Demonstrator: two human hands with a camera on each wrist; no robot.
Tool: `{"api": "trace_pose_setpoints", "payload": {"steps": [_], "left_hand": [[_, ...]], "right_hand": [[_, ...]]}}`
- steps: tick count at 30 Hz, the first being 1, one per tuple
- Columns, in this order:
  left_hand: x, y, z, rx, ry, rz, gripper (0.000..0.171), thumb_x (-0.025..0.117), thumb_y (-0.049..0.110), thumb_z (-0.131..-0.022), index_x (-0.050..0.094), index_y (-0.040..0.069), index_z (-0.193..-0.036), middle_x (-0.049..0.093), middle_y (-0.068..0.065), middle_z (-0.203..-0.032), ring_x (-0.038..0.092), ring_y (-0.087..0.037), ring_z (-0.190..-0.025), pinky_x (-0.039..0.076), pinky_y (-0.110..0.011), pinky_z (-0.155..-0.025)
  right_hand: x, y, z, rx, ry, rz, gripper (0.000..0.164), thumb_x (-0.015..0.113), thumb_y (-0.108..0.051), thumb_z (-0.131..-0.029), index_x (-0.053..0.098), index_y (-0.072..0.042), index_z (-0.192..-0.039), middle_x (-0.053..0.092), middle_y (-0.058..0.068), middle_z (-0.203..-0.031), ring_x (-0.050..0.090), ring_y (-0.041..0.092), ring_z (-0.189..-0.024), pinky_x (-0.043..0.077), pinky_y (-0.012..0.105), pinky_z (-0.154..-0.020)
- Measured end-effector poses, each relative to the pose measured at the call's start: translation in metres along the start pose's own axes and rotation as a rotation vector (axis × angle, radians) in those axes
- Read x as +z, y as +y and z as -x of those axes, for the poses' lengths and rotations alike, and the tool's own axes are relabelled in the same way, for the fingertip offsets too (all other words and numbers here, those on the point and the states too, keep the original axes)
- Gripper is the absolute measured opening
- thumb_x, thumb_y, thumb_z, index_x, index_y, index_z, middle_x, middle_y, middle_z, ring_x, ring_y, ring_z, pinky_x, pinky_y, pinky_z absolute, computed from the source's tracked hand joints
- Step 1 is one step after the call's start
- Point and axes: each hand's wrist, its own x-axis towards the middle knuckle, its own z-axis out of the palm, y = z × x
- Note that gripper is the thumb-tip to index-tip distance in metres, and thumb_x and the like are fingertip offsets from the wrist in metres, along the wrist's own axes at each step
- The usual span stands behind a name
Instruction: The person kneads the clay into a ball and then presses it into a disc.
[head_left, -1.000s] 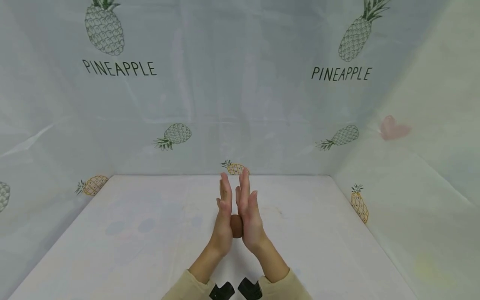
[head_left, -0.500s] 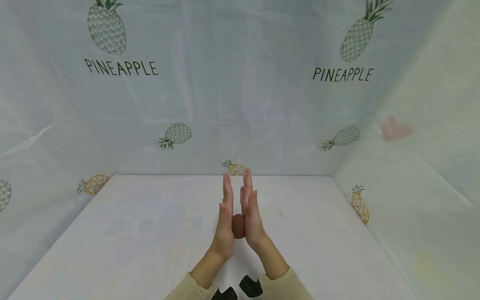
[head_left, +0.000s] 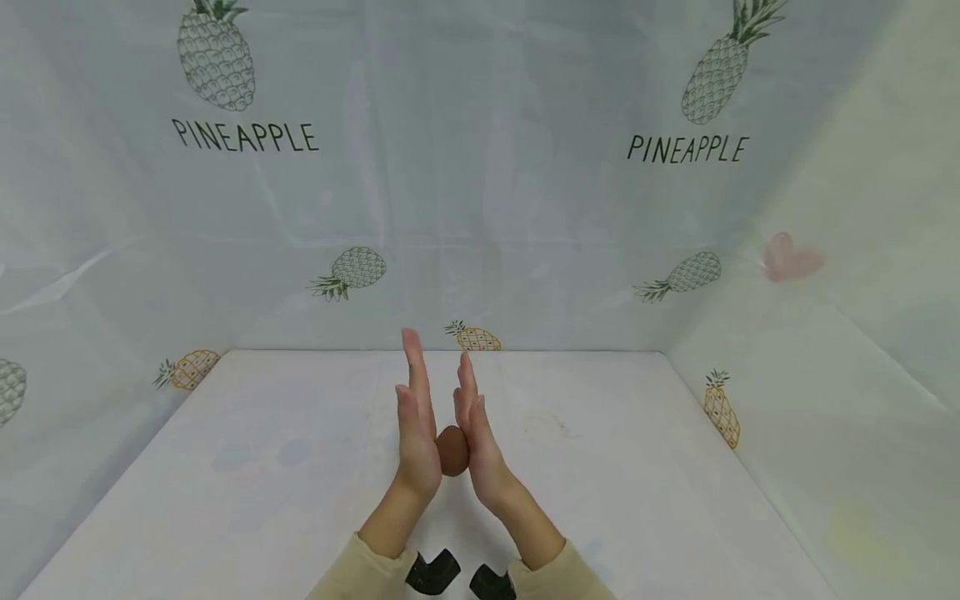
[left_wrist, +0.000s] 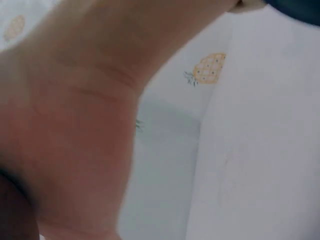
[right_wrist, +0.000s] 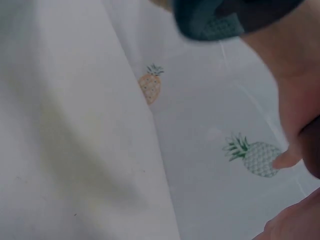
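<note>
Nearest to us are two sleeves (head_left: 363, 571), one on each arm, and two black wrist pieces (head_left: 433, 573) on the inner sides of the cuffs. Beyond them we count two hands, the left hand (head_left: 420, 437) and the right hand (head_left: 486, 460), upright with palms facing and fingers straight. Between the palms, touching both, is one brown ball (head_left: 453, 451), slightly egg-shaped; we cannot tell whether it also touches the desk (head_left: 300, 500). The wrist views show only a dark part of it at their edges. Past the single desk rises a pale curtain (head_left: 480, 183), on which we count eight printed pineapples in the head view: three yellow ones (head_left: 722, 417) near the desk's edges and five green ones (head_left: 217, 67), one cut off at the left. There are also two "PINEAPPLE" words (head_left: 243, 137) and one pink heart (head_left: 791, 258) on the right side. Against half a second ago, we see both hands and the ball shifted toward the person's left. The left hand's fingertips now reach farther than the right's, where earlier the right's led slightly; the fingertips stand wider apart, and more of the ball's width shows.
</note>
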Motion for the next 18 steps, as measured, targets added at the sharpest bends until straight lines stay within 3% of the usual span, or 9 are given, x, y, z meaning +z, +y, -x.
{"api": "trace_pose_setpoints", "payload": {"steps": [4, 7, 18], "left_hand": [[0.0, -0.006, -0.002, -0.078, 0.009, -0.022, 0.073, 0.004, 0.073, -0.105, -0.012, 0.041, -0.168, -0.018, 0.024, -0.173, -0.022, -0.004, -0.159, -0.021, -0.059, -0.124], [0.001, -0.01, -0.002, -0.111, -0.01, -0.053, 0.074, 0.002, 0.072, -0.105, -0.014, 0.039, -0.168, -0.019, 0.022, -0.174, -0.023, -0.007, -0.159, -0.022, -0.062, -0.123], [0.016, -0.02, 0.008, -0.145, -0.117, -0.101, 0.073, -0.004, 0.07, -0.105, -0.014, 0.037, -0.169, -0.02, 0.016, -0.175, -0.024, -0.014, -0.161, -0.025, -0.066, -0.119]], "right_hand": [[0.002, -0.005, 0.002, -0.052, -0.005, 0.028, 0.066, -0.003, -0.061, -0.109, -0.014, -0.036, -0.169, -0.02, -0.013, -0.175, -0.01, 0.031, -0.164, -0.009, 0.064, -0.128], [0.002, -0.01, 0.003, -0.095, 0.001, 0.048, 0.067, -0.003, -0.061, -0.109, -0.014, -0.035, -0.17, -0.02, -0.011, -0.176, -0.012, 0.029, -0.164, -0.01, 0.067, -0.126], [-0.012, -0.02, 0.003, -0.138, 0.068, 0.018, 0.068, 0.0, -0.061, -0.11, -0.014, -0.032, -0.17, -0.02, -0.016, -0.175, -0.011, 0.028, -0.164, -0.013, 0.066, -0.126]]}}
